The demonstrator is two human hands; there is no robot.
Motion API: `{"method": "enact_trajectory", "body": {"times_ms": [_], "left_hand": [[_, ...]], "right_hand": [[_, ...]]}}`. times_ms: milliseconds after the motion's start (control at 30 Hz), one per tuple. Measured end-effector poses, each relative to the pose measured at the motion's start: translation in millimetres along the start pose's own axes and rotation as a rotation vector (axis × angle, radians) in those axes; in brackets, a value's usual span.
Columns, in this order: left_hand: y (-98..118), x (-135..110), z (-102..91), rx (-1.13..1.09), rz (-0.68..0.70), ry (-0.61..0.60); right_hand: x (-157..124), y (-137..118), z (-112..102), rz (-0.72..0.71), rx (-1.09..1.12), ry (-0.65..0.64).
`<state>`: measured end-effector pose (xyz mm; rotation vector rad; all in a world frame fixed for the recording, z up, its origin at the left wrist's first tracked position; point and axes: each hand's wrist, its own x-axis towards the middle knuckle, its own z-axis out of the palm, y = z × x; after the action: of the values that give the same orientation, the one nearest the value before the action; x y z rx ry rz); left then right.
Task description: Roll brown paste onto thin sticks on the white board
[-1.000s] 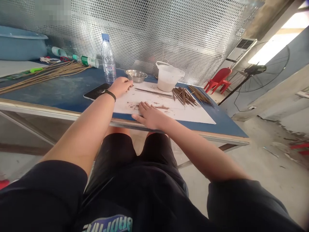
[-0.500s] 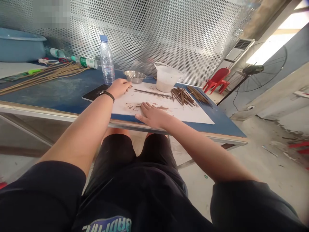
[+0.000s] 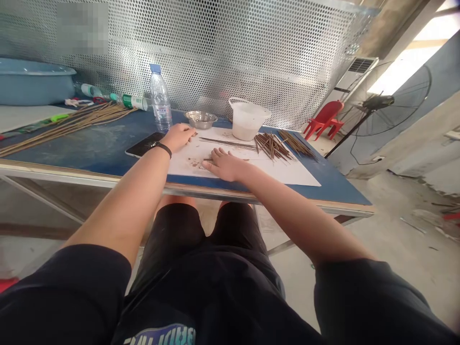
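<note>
My left hand (image 3: 178, 136) rests with curled fingers at the left edge of a white sheet (image 3: 283, 172), beside a black phone (image 3: 143, 144). Whether it holds anything is hidden. My right hand (image 3: 223, 166) lies flat on the sheet, fingers apart, next to brown crumbs (image 3: 196, 163). Thin dark sticks (image 3: 228, 143) lie in a row beyond it. To their right is a heap of brown-coated sticks (image 3: 273, 146). A steel bowl (image 3: 201, 120), a white plastic jug (image 3: 247, 121) and a water bottle (image 3: 160, 99) stand behind the sheet.
The blue table (image 3: 82, 146) has a metal front edge above my knees. A bundle of long cane sticks (image 3: 72, 123) lies on its left. Behind stands a perforated metal screen (image 3: 233, 52). A blue basin (image 3: 32, 84), a red chair (image 3: 325, 120) and a standing fan (image 3: 391, 103) are nearby.
My right hand has slid slightly forward across the sheet, and the view has tilted a little. My left hand stays in nearly the same place.
</note>
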<state>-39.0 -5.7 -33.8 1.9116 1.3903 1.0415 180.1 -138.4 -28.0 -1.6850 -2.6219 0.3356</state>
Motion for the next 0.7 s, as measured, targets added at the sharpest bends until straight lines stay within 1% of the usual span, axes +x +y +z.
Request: {"method": "enact_trajectory", "body": {"times_ms": [67,133,333,433,533,700], "left_hand": [[-3,2,0.4,0.008,0.008,-0.002],[-6,4,0.9,0.014,0.018,0.003],[-8,8,3.1,0.019,0.017,0.012],[-9,10,4.0,0.002,0.003,0.013],[-8,9,3.1,-0.006,-0.005,0.019],[2,-1,-0.9,0.046,-0.033,-0.009]], "right_hand": [[0,-4,-1,-0.012,-0.004,0.004],[-5,-8,-1,-0.029,0.001,-0.005],[-47,-23,8,-0.040,0.020,-0.019],[-57,-27,11,-0.027,0.016,-0.027],[-47,-25,11,0.013,0.027,-0.007],[-8,-13,3,0.082,-0.012,-0.016]]}}
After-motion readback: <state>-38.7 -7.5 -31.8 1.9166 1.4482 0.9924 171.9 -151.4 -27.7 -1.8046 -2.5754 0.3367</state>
